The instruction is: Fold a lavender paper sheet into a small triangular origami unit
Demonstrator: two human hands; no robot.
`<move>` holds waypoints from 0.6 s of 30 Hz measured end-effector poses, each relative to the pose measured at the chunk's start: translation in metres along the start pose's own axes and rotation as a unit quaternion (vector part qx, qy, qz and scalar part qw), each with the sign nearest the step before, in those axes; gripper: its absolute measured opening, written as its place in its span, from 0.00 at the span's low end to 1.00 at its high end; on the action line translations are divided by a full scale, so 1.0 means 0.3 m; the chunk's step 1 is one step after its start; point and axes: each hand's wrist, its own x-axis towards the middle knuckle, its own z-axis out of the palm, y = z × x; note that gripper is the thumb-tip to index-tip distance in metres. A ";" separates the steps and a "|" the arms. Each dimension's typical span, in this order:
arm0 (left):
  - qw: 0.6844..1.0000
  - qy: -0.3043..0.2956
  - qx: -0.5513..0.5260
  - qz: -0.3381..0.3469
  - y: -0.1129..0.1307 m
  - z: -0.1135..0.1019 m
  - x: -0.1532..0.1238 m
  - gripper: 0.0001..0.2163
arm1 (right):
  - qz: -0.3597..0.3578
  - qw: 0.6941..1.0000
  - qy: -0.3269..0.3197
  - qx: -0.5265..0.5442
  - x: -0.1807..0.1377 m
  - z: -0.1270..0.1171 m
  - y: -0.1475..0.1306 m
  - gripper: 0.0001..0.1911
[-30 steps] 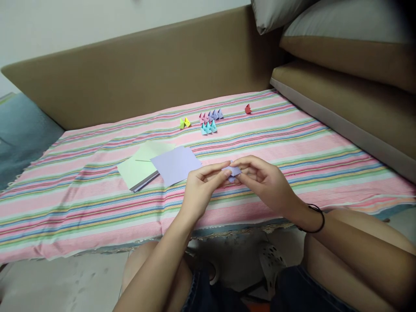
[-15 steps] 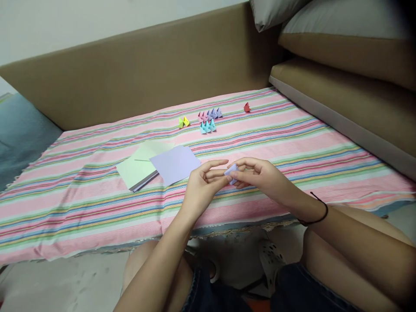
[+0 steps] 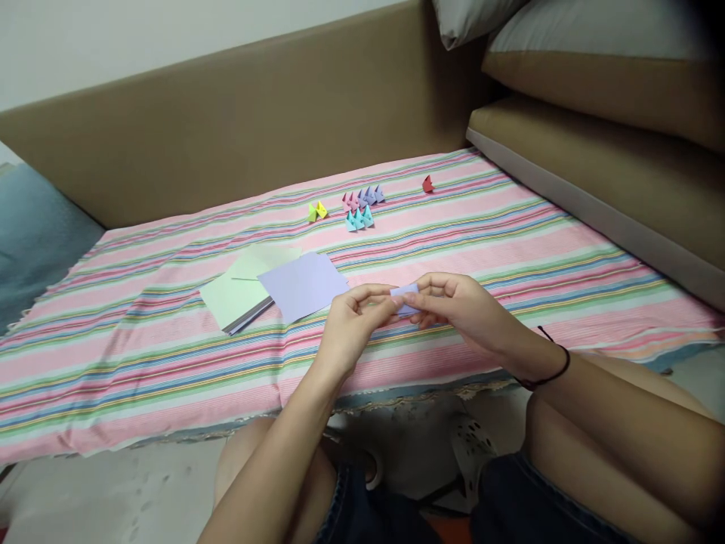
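A small folded piece of purple paper (image 3: 404, 290) is pinched between my two hands, above the front part of the striped cloth. My left hand (image 3: 356, 317) grips its left side with thumb and fingers. On the right side, my right hand (image 3: 453, 298) holds it the same way, thumb on the near face. A flat purple sheet (image 3: 303, 285) lies just left of my left hand, overlapping a stack of pale green paper (image 3: 238, 291).
Farther back stand small folded paper pieces: yellow ones (image 3: 318, 211), pink ones (image 3: 350, 201), purple ones (image 3: 371, 195), turquoise ones (image 3: 359, 218) and a red one (image 3: 427, 184). Stacked cushions (image 3: 589, 166) border the right side; a brown backrest (image 3: 272, 113) runs behind. A striped cloth (image 3: 510, 249) covers the seat.
The folded purple paper has turned from a tilted, pointed look to a flatter rectangular one. My left fingers have closed in onto its left side.
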 end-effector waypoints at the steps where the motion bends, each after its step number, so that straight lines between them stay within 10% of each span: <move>1: 1.000 -0.007 0.008 0.002 -0.001 -0.001 0.000 0.12 | -0.002 1.000 0.005 -0.007 0.001 -0.001 -0.002 0.16; 18: 0.999 -0.036 -0.014 -0.015 -0.004 -0.008 0.005 0.11 | -0.083 0.996 0.007 -0.036 0.020 -0.026 0.008 0.14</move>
